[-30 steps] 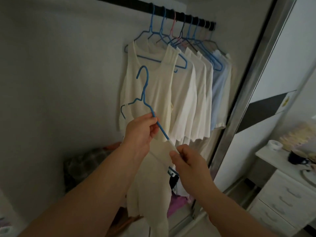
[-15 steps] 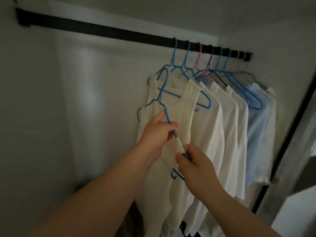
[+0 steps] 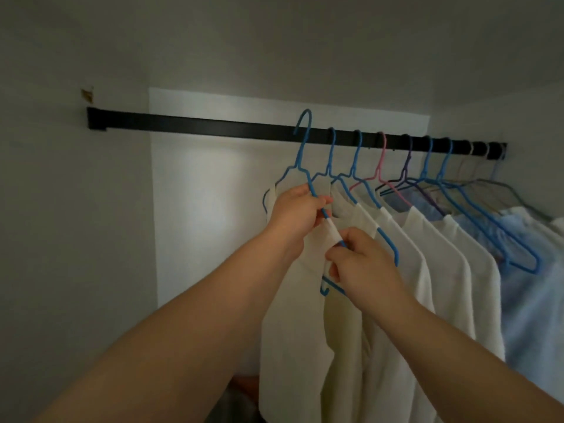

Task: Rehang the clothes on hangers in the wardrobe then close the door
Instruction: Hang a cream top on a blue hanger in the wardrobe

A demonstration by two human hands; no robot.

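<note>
Two bare forearms reach up from the bottom of the frame into a dim wardrobe. In the centre, the left hand (image 3: 294, 209) has its fingers curled around the sloping arm of a blue hanger (image 3: 306, 166), gripping it just below the neck. The right hand (image 3: 358, 259), slightly lower and to the right, pinches the lower end of the same hanger arm, where a cream sleeveless top (image 3: 293, 315) has its strap looped over the wire. The top hangs down from the hanger through the lower centre of the frame. The hanger's hook sits in front of a black rail (image 3: 198, 125) that runs across the upper half of the frame from left to right; whether the hook rests on the rail or is only held against it cannot be told. To the right along the rail hang more hangers, blue, pink (image 3: 380, 166) and purple, carrying a row of white shirts (image 3: 427, 254) and, at the far right, pale blue shirts (image 3: 531, 300). A lighter rectangle of wall (image 3: 207, 209) shows behind the rail at centre left.
</note>
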